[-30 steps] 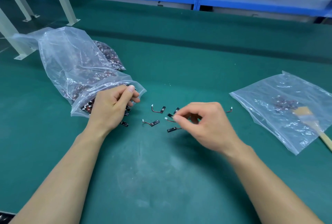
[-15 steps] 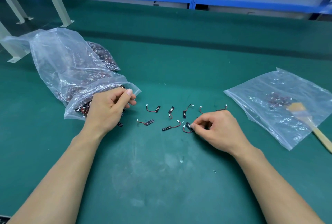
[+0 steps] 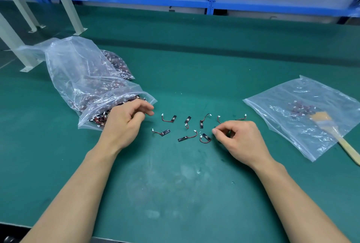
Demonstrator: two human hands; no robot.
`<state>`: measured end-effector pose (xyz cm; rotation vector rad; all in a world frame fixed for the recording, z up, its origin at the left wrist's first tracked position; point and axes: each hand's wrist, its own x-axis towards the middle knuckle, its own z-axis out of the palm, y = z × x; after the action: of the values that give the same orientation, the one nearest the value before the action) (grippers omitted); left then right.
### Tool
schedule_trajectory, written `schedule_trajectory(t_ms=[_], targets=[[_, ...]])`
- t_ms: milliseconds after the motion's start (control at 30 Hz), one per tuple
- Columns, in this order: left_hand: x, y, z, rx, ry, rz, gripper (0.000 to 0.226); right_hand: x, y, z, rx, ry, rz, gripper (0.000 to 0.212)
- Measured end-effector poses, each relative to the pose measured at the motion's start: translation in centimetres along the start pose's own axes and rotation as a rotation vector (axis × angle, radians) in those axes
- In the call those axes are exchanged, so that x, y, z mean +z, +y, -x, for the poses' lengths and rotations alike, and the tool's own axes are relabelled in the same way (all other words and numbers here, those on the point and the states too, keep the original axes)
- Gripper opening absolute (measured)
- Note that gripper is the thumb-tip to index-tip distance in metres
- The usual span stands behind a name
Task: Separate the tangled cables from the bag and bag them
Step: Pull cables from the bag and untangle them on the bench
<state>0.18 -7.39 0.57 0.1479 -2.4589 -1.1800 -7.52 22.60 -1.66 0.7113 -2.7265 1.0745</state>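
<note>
Resting at bag [image 3: 78, 79] mouth, left hand [image 3: 122, 124] grip unclear; right hand [image 3: 239, 139] curled together, holding nothing, beside cables [image 3: 183, 138]; wide mat [image 3: 175, 194] toward near edge

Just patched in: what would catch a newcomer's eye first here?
A bulging clear bag of tangled cables lies at left, the left hand at its mouth. Small loose cables dot the green mat beside the right hand, and a flatter bag at right has a wooden brush on it.
</note>
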Motion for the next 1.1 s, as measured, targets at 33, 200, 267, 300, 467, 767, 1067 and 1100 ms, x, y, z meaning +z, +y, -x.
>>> schedule_trajectory(t_ms=[33, 200, 267, 300, 467, 767, 1067, 1100], targets=[[-0.1, 0.1, 0.1, 0.018, -0.009, -0.033, 0.038, 0.0, 0.1, 0.1, 0.002, 0.007, -0.005, 0.017], [-0.4, -0.5, 0.2, 0.118, -0.055, -0.351, 0.053, -0.2, 0.3, 0.4, 0.007, 0.032, -0.022, 0.014], [-0.6, -0.8, 0.1, 0.116, -0.063, -0.423, 0.057, -0.2, 0.3, 0.5, 0.007, 0.037, -0.027, 0.013], [-0.6, -0.8, 0.0, 0.119, -0.063, -0.449, 0.057, -0.3, 0.3, 0.5, 0.008, 0.039, -0.028, 0.013], [-0.6, -1.0, 0.2, 0.124, -0.074, -0.552, 0.051, -0.3, 0.3, 0.5, 0.007, 0.044, -0.034, 0.013], [-0.5, -0.6, 0.3, 0.132, -0.08, -0.538, 0.048, -0.2, 0.4, 0.6, 0.004, 0.046, -0.041, 0.013], [-0.4, -0.8, 0.3, 0.144, -0.061, -0.593, 0.052, -0.1, 0.3, 0.5, 0.003, 0.037, -0.06, 0.016], [-0.4, -0.7, 0.3, 0.144, -0.05, -0.585, 0.049, -0.1, 0.3, 0.5, 0.002, 0.035, -0.063, 0.016]])
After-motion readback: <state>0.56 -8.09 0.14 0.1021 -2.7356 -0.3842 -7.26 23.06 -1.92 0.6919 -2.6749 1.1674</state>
